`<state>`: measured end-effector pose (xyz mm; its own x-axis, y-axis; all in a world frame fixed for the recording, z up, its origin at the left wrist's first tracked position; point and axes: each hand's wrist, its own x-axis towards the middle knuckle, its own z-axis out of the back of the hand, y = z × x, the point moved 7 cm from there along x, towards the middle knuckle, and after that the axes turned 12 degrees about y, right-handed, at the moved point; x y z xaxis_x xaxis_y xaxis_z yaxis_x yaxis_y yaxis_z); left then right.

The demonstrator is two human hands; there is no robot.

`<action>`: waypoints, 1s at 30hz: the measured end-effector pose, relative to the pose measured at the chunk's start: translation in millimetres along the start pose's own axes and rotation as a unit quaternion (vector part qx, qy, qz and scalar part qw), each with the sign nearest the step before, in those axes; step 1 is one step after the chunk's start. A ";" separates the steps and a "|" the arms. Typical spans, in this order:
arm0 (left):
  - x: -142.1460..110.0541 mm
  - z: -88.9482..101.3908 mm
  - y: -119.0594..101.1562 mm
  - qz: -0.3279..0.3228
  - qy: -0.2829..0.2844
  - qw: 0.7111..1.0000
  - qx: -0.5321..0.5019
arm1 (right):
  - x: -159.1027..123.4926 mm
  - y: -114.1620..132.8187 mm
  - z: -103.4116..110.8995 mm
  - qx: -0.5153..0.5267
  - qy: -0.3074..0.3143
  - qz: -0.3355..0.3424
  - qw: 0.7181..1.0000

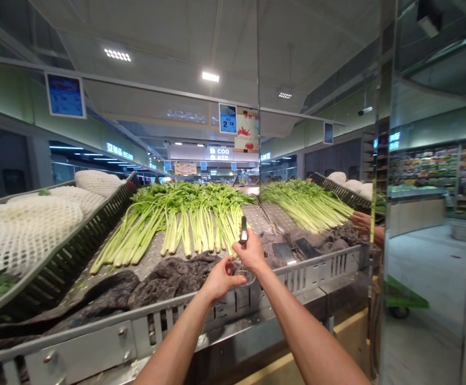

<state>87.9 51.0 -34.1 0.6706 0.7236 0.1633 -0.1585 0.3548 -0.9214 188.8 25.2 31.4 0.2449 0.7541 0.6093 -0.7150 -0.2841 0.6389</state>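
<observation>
My right hand [251,250] is wrapped round the upper part of what looks like a clear spray bottle with a black spray head [244,229]. Lower down, the fingers and thumb of my left hand [218,279] curve about the bottle's see-through body [249,276]. Most of the bottle is hidden by my hands. Just beyond them, bunches of celery [192,219] lie side by side on a sloping metal display, leaves to the back and stalks towards me. A crumpled dark cloth [172,278] runs along the front below the stalks.
A grey slatted rail [176,315] edges the display. On the left, a black crate [64,256] holds produce in white foam nets [32,214]. A mirror wall [316,160] on the right reflects the celery and a hand. Price signs [228,117] hang above.
</observation>
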 end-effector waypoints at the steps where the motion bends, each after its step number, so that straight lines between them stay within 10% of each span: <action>1: 0.6 0.1 1.2 -0.001 -0.001 1.000 0.000 | -0.4 0.0 -0.1 0.001 0.000 0.001 1.000; 17: -16.4 18.9 -34.2 -0.051 -0.120 0.991 -0.006 | 6.6 46.2 16.4 0.019 -0.026 0.048 0.998; 30: -37.9 43.2 -17.8 -0.023 -0.147 0.983 0.109 | -1.3 60.4 -19.2 -0.014 0.030 0.041 0.999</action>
<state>34.0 42.8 -8.7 0.4480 0.8320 0.3271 -0.3050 0.4862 -0.8189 132.7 18.4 60.1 0.1451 0.7634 0.6294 -0.7499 -0.3302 0.5733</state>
